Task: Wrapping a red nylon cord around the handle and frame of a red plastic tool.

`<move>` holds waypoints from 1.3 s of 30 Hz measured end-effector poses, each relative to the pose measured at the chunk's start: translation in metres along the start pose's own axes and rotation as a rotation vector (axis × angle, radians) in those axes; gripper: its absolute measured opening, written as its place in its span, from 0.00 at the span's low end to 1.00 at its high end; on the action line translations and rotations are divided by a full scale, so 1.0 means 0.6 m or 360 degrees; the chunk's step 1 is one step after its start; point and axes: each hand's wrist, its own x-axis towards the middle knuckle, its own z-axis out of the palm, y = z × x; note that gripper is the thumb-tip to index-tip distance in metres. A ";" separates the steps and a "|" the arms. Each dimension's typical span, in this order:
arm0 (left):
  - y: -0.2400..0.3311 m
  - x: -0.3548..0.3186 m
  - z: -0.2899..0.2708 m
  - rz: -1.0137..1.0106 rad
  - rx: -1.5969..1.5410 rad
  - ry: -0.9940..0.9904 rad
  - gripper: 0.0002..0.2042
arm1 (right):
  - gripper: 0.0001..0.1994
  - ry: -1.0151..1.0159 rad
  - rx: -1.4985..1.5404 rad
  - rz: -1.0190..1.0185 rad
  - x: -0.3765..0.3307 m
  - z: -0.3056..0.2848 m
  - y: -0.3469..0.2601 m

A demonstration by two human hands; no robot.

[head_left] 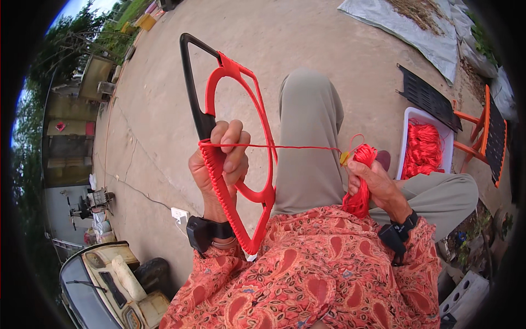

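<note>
My left hand point(222, 156) is closed round one side of a rounded triangular frame point(193, 82) with a ring inside it. The stretch above that hand is bare black. Tight coils of red cord point(219, 189) cover the lower side, and the ring is red as well. My right hand point(377, 183) grips a bundle of red cord point(360, 202) over my lap. One taut strand point(298, 147) runs from the top of the coils, across my left fingers, to this bundle. A small yellow piece point(344, 158) shows beside the bundle.
To the right, a white tub point(404, 142) holds more red cord point(423, 148). Beside it stands an orange-and-black chair point(486, 129). A white extension socket point(179, 215) with a cable lies on the concrete at left. A vehicle point(118, 285) is at lower left; a pale sheet point(394, 27) lies at far right.
</note>
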 end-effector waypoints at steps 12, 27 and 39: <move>-0.015 0.009 -0.003 -0.0018 0.0179 0.0116 0.09 | 0.15 0.0056 -0.0280 0.0199 -0.067 -0.021 0.047; -0.201 0.002 0.005 -0.0275 0.1042 0.0795 0.09 | 0.26 0.0589 -0.1835 -0.0624 -0.032 -0.037 -0.110; -0.193 -0.016 0.021 -0.0380 0.0969 0.0677 0.08 | 0.16 -0.0096 -0.2362 -0.1183 0.038 0.090 -0.141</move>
